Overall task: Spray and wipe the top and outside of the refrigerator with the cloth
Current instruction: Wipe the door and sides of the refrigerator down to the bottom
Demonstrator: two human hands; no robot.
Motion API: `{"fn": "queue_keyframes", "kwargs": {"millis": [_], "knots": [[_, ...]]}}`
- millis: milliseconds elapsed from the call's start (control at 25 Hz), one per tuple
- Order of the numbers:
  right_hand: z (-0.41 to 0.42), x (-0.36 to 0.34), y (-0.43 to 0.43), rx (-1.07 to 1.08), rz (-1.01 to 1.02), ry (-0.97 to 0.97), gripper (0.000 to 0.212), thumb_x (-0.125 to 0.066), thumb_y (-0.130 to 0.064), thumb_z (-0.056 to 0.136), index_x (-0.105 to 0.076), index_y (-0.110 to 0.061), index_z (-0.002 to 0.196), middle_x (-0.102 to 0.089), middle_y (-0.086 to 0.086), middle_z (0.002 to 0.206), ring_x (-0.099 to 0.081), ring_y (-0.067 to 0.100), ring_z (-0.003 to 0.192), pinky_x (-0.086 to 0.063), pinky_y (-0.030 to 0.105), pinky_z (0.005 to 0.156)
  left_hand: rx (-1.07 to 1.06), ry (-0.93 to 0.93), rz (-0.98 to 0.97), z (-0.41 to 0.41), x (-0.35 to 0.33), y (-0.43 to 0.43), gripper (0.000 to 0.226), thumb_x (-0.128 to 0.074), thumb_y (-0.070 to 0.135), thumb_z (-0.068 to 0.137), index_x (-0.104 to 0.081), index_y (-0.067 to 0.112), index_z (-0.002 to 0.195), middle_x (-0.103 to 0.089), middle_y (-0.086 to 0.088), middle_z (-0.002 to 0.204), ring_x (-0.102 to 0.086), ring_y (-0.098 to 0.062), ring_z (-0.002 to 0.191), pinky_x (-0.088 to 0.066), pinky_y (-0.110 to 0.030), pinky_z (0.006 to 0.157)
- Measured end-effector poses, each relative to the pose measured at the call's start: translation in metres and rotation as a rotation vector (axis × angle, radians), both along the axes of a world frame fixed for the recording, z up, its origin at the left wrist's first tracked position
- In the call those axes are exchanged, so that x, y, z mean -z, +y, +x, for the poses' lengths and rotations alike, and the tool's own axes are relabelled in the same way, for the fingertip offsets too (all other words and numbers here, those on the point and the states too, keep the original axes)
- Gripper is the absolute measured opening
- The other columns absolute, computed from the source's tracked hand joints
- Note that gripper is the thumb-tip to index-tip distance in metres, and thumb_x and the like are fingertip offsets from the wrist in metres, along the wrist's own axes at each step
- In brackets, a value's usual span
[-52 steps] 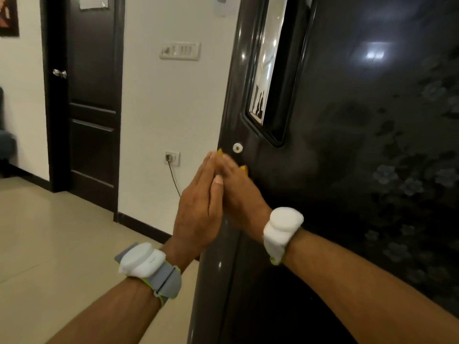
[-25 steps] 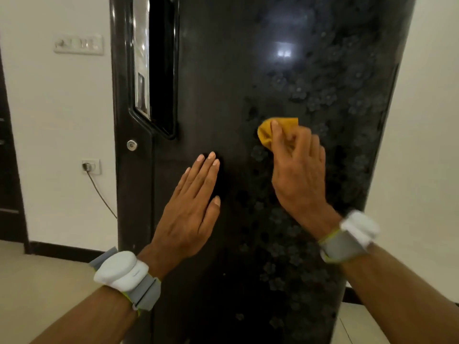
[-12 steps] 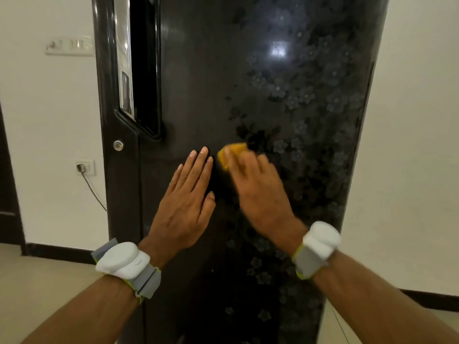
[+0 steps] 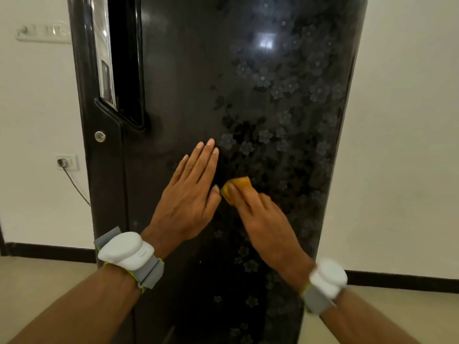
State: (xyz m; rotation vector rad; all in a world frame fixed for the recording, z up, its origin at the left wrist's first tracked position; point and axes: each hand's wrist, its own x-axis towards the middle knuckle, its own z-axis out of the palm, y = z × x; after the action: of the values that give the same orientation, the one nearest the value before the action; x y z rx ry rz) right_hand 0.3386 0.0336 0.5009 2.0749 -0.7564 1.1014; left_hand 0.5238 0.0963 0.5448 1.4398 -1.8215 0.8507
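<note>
Refrigerator (image 4: 248, 70) front: glossy black, gently curved, faint floral print, ceiling light glaring off it. Left hand (image 4: 188, 202) is lying flat on the door, fingers straight and close together, gripping nothing. Right hand (image 4: 260, 219), blurred, is pressing a small bunched yellow cloth (image 4: 238, 184) against the door just beside the left thumb, fingers bent over it. Long recessed handle (image 4: 124, 58) with a chrome strip at upper left, round metal lock (image 4: 100, 136) below it.
</note>
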Motion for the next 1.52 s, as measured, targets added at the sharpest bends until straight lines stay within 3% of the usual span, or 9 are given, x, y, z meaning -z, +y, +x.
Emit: {"fn": "queue_keyframes", "kwargs": {"millis": [80,200,400,600,760,1000,1200,1400,1520], "knots": [[-0.032,-0.001,0.003,-0.090,0.232,-0.239,0.043,-0.045,-0.015,0.102,-0.043,-0.031,0.142,-0.054,0.003,0.135,-0.060,0.026,0.106,-0.054,0.043,0.090,-0.003,-0.012,0.015,0.007,0.002,0.000,0.064,-0.028,0.031,0.100,-0.006,0.011,0.157,0.002,-0.003,0.166,0.007,-0.014,0.153,-0.013,-0.043,0.124],[-0.017,-0.076,-0.011,0.075,0.129,-0.615,0.066,-0.053,0.007,0.083,-0.039,-0.006,0.146,-0.047,0.022,0.126,-0.058,0.036,0.097,-0.054,0.039,0.074,-0.001,-0.004,0.021,0.004,0.004,-0.001,0.064,-0.027,0.032,0.100,-0.005,0.012,0.157,0.005,-0.002,0.166,0.009,-0.013,0.152,-0.009,-0.042,0.125],[-0.015,0.000,0.004,-0.074,0.148,-0.048,0.049,-0.030,-0.017,0.101,-0.037,-0.022,0.149,-0.037,0.008,0.142,-0.055,0.029,0.107,-0.051,0.043,0.088,-0.051,0.006,0.006,-0.007,0.008,0.001,0.067,-0.030,0.031,0.098,-0.008,0.008,0.157,0.001,-0.006,0.166,0.006,-0.017,0.153,-0.012,-0.044,0.124],[-0.055,-0.061,-0.018,-0.032,0.228,-0.826,0.062,-0.044,0.004,0.089,-0.035,-0.007,0.149,-0.040,0.018,0.131,-0.060,0.032,0.101,-0.058,0.044,0.080,-0.016,-0.146,0.002,-0.028,0.016,-0.004,0.066,-0.031,0.029,0.098,-0.009,0.005,0.156,-0.001,-0.010,0.166,0.004,-0.021,0.153,-0.014,-0.046,0.124],[-0.035,-0.017,-0.006,-0.070,0.178,-0.272,0.058,-0.038,-0.002,0.094,-0.034,-0.014,0.151,-0.038,0.011,0.137,-0.051,0.028,0.114,-0.050,0.041,0.093,0.007,-0.125,-0.002,-0.050,0.016,-0.016,0.067,-0.032,0.028,0.097,-0.010,0.005,0.156,-0.001,-0.010,0.166,0.002,-0.021,0.153,-0.016,-0.047,0.123],[-0.077,-0.060,-0.023,-0.016,0.396,-0.971,0.055,-0.036,-0.007,0.095,-0.035,-0.015,0.149,-0.035,0.020,0.133,-0.054,0.034,0.103,-0.046,0.029,0.080,0.002,-0.136,-0.001,-0.043,0.032,-0.018,0.066,-0.033,0.026,0.097,-0.012,0.005,0.156,-0.002,-0.009,0.166,0.002,-0.021,0.153,-0.015,-0.047,0.123],[-0.066,0.036,-0.017,-0.014,0.174,-0.202,0.067,-0.040,0.002,0.091,-0.027,-0.016,0.154,-0.038,0.014,0.136,-0.050,0.031,0.112,-0.050,0.044,0.089,-0.031,-0.109,-0.029,-0.052,0.038,-0.025,0.068,-0.037,0.022,0.094,-0.015,0.003,0.155,-0.006,-0.012,0.165,-0.002,-0.024,0.153,-0.016,-0.051,0.122],[-0.074,0.026,-0.023,0.003,0.226,-0.890,0.050,-0.050,-0.007,0.097,-0.044,-0.012,0.147,-0.053,0.009,0.126,-0.057,0.025,0.104,-0.054,0.041,0.084,-0.020,-0.152,-0.034,-0.044,0.034,-0.024,0.068,-0.036,0.023,0.094,-0.014,0.004,0.156,-0.005,-0.010,0.165,-0.001,-0.023,0.153,-0.014,-0.048,0.123],[-0.044,0.048,-0.011,-0.011,0.162,-0.560,0.060,-0.050,0.000,0.094,-0.034,-0.011,0.152,-0.045,0.012,0.137,-0.055,0.025,0.113,-0.053,0.034,0.092,-0.042,-0.095,-0.067,-0.053,0.037,-0.027,0.068,-0.036,0.022,0.093,-0.015,0.003,0.155,-0.007,-0.012,0.165,-0.003,-0.024,0.153,-0.015,-0.050,0.123]]}}
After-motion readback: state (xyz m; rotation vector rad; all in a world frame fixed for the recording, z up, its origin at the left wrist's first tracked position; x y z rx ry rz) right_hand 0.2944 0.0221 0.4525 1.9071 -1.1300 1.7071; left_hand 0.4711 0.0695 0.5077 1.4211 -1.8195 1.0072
